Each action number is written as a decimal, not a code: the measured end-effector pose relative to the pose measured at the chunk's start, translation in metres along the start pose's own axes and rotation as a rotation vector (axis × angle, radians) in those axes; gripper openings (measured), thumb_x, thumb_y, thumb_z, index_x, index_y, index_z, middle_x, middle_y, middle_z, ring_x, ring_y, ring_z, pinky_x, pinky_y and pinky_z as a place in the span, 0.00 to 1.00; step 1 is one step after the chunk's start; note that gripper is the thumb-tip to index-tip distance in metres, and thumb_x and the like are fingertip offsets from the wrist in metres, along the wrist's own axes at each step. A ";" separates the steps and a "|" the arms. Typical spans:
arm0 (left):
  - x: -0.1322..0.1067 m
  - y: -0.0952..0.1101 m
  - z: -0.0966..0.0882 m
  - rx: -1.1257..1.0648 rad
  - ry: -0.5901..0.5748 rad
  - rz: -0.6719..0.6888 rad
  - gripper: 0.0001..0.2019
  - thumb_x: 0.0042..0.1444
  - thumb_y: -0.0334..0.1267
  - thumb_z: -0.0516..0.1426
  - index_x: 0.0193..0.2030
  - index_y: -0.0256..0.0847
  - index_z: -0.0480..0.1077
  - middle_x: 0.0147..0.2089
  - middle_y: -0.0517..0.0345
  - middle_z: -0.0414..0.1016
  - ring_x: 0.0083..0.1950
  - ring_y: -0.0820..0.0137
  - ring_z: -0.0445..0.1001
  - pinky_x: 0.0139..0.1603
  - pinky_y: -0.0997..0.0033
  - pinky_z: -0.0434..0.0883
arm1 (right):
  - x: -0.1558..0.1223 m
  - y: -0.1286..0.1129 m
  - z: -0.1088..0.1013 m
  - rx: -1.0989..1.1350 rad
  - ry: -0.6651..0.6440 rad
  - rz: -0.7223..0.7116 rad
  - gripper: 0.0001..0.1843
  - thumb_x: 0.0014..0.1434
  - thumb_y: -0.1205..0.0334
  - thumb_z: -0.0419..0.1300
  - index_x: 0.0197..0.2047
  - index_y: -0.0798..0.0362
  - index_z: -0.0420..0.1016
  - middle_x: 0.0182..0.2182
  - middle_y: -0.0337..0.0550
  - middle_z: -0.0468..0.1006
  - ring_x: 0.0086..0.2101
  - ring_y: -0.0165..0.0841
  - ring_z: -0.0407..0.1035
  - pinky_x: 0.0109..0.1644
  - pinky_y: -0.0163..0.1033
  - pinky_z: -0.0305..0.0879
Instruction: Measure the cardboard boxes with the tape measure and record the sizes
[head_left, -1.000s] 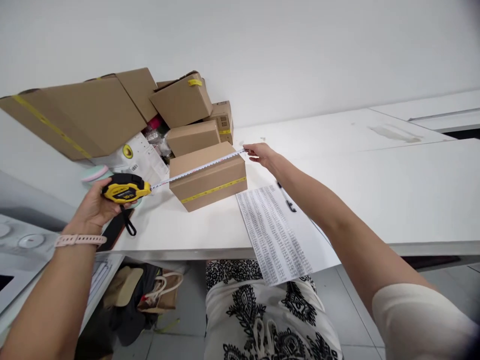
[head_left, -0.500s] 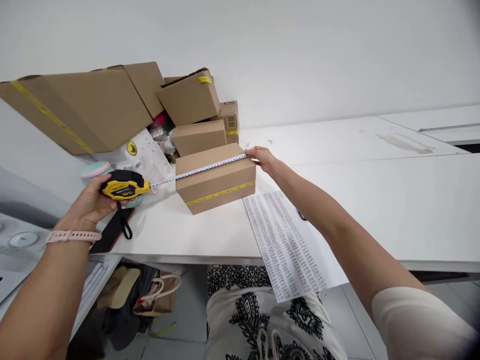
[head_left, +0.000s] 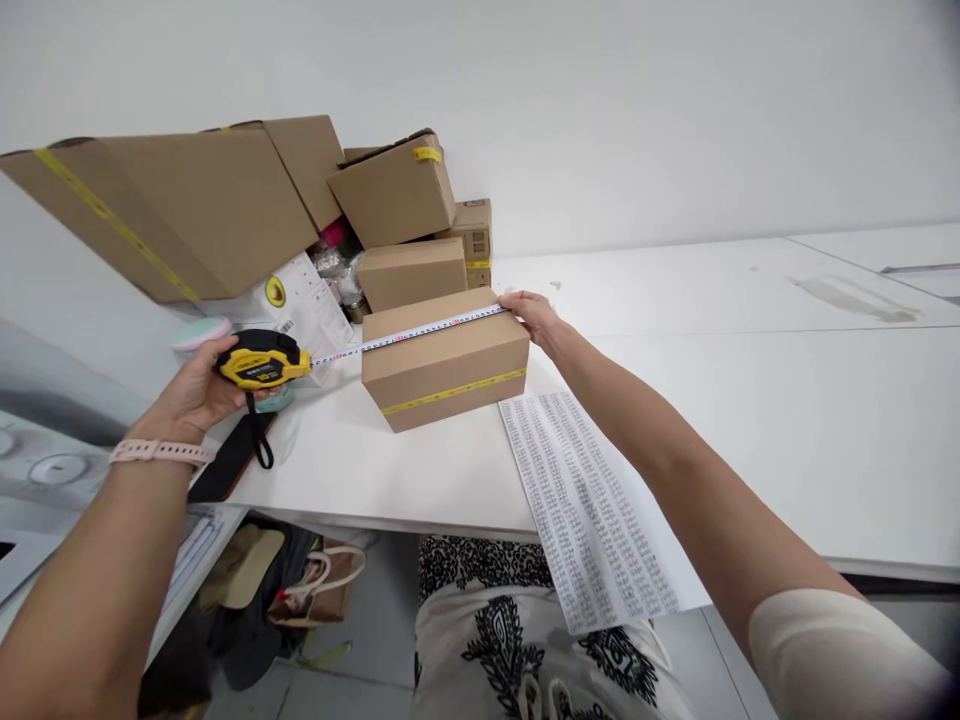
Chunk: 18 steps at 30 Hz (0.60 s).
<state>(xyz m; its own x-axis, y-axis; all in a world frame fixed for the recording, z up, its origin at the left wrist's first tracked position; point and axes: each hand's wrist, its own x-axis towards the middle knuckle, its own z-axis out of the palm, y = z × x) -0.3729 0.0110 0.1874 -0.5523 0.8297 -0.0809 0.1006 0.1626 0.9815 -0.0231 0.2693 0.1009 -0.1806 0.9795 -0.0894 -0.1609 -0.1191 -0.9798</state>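
Note:
My left hand [head_left: 196, 392] grips a yellow and black tape measure [head_left: 262, 362], its black strap hanging down. The white tape blade [head_left: 409, 333] runs from it across the top of a small cardboard box [head_left: 446, 360] with a yellow tape stripe, standing on the white table [head_left: 750, 400]. My right hand [head_left: 531, 312] pinches the blade's end at the box's far right top corner.
A pile of cardboard boxes [head_left: 225, 200] leans against the wall behind. A printed sheet of figures [head_left: 592, 515] hangs over the table's front edge. A dark phone [head_left: 229, 460] lies at the left edge. Bags [head_left: 315, 590] sit on the floor below.
The view has shifted slightly, so everything sits a little further right. Both hands keep the tape stretched over the box; the pen beside the sheet is hidden behind my right arm.

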 end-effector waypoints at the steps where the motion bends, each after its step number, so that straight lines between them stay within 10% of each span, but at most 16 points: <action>1: 0.000 -0.002 -0.001 -0.047 -0.008 -0.047 0.14 0.63 0.40 0.53 0.49 0.31 0.70 0.32 0.58 0.81 0.30 0.68 0.75 0.22 0.75 0.72 | 0.001 0.001 0.000 -0.002 0.003 -0.009 0.13 0.44 0.66 0.69 0.26 0.52 0.67 0.25 0.34 0.72 0.29 0.28 0.66 0.34 0.35 0.63; 18: -0.008 -0.009 -0.008 -0.186 -0.162 -0.099 0.16 0.61 0.46 0.58 0.46 0.33 0.71 0.33 0.62 0.81 0.32 0.69 0.78 0.27 0.76 0.70 | 0.001 0.003 0.002 -0.080 0.066 0.017 0.10 0.47 0.68 0.70 0.29 0.53 0.72 0.26 0.36 0.73 0.26 0.26 0.64 0.28 0.34 0.60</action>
<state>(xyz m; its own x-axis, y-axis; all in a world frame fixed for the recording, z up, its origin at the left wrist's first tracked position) -0.3759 -0.0017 0.1806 -0.4108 0.8916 -0.1903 -0.1093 0.1590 0.9812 -0.0254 0.2701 0.0978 -0.1182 0.9863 -0.1149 -0.0798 -0.1248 -0.9890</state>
